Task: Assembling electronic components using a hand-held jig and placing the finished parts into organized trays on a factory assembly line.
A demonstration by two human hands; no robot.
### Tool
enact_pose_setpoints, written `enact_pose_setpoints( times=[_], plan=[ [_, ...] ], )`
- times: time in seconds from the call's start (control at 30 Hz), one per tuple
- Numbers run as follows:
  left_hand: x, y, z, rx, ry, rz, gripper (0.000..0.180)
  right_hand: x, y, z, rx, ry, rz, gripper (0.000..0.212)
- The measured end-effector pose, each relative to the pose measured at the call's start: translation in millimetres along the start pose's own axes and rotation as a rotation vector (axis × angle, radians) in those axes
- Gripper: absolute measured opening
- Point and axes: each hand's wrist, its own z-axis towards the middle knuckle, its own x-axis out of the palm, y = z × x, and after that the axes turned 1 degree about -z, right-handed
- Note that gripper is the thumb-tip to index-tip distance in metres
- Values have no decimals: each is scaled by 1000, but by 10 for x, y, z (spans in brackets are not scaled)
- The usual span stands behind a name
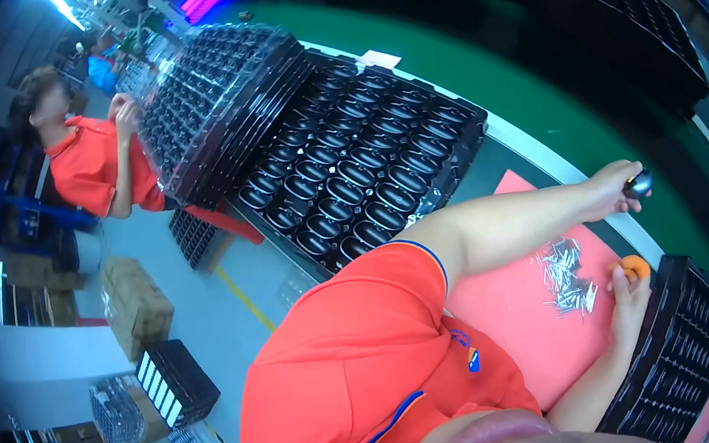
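Note:
My left hand (613,190) reaches out over the edge of the green belt, its fingers closed on a glossy black rounded piece (639,183). Nearer to me, my right hand (630,296) grips a rounded orange thing (633,267); its exact kind is not clear. Between my forearms lies a pink mat (514,326), with a loose pile of thin, silvery-white slender pieces (567,278) on it. A black tray (677,357) with rows of narrow slots sits beside my right forearm. Past my left arm, a large black tray (473,128) holds rows of black oval parts (357,173).
A tall stack of black trays with clear plastic inserts (218,87) stands at the far left of the bench. Behind it is another person in a red shirt (98,167). A green belt (524,71) runs past the bench, with more black trays (606,14) beyond. Cardboard boxes (135,302) stand on the floor.

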Motion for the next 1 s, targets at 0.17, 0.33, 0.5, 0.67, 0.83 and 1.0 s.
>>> enact_pose_setpoints(
  times=[0.17,0.33,0.5,0.67,0.83,1.0],
  plan=[
    [-32,-5,53,58,-10,34,28,-42,-117,89,-12,-108,39,23],
    [-26,-2,87,64,-15,51,33,-63,-122,120,11,-121,10,39],
    [-34,70,131,74,-13,41,38,-106,-183,122,94,-146,16,38],
    [-21,83,120,65,-1,47,40,-137,-228,95,121,-143,39,35],
    [47,24,24,54,14,92,39,-98,-196,94,115,-140,33,36],
    [132,-70,-92,19,-48,214,43,-76,-175,124,101,-128,47,40]
  ],
)
